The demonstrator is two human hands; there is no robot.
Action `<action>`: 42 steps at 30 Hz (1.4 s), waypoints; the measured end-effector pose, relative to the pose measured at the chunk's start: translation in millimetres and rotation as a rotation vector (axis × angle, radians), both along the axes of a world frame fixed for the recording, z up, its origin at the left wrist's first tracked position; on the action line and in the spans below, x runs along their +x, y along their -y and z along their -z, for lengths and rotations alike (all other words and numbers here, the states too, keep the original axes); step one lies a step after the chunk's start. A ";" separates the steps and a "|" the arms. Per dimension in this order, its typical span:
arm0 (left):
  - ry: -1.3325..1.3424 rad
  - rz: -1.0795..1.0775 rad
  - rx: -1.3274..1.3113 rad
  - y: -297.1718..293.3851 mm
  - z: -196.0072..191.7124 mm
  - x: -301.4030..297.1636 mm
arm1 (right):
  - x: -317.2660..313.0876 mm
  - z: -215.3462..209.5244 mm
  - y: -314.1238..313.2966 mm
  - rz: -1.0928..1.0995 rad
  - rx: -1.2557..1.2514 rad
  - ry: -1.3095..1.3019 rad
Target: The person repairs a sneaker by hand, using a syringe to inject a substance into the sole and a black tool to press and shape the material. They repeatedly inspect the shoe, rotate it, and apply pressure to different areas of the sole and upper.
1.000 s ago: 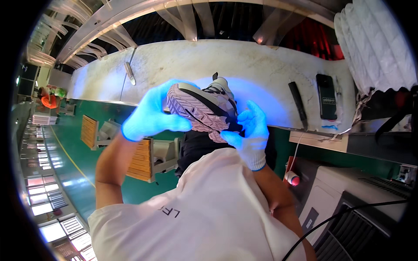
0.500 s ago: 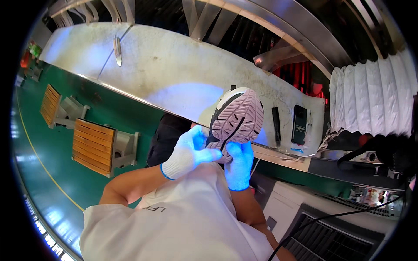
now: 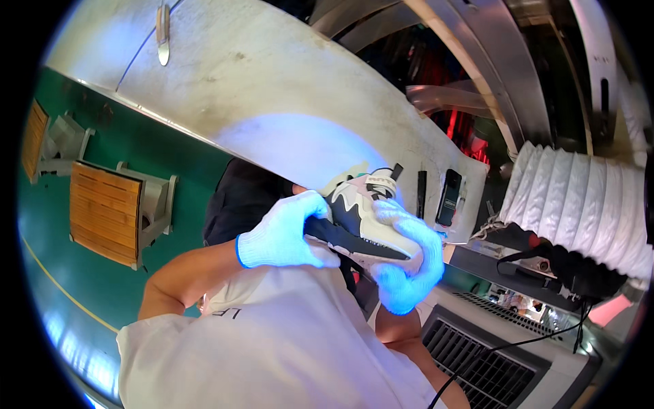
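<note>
Head view: left hand [image 3: 286, 233] and right hand [image 3: 429, 255] grasp the shoe [image 3: 368, 223], seemingly a holding step; turning calls for looser grips.

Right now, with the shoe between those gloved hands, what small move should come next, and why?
Perhaps the left hand and right hand should gently roll the shoe a little: its side faces the camera, while its tread is mostly out of view. With one hand at each end, the turn looks easy to steady.
</note>
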State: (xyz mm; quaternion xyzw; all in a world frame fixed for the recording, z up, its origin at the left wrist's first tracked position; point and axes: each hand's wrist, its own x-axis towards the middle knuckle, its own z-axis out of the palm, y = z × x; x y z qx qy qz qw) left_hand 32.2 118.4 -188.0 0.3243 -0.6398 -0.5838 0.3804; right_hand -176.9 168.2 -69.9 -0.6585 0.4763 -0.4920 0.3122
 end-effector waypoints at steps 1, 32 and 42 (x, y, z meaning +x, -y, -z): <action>-0.031 -0.004 -0.041 -0.4 -1.7 4.7 | 4.9 2.6 2.6 -0.020 -0.034 -0.055; -0.027 -0.067 -0.168 -26.1 -21.1 -0.3 | -2.1 34.4 -31.5 -0.038 -0.164 -0.071; -0.046 -0.001 -0.707 -38.4 -59.9 32.8 | 22.1 34.0 -28.3 -0.149 -0.317 -0.245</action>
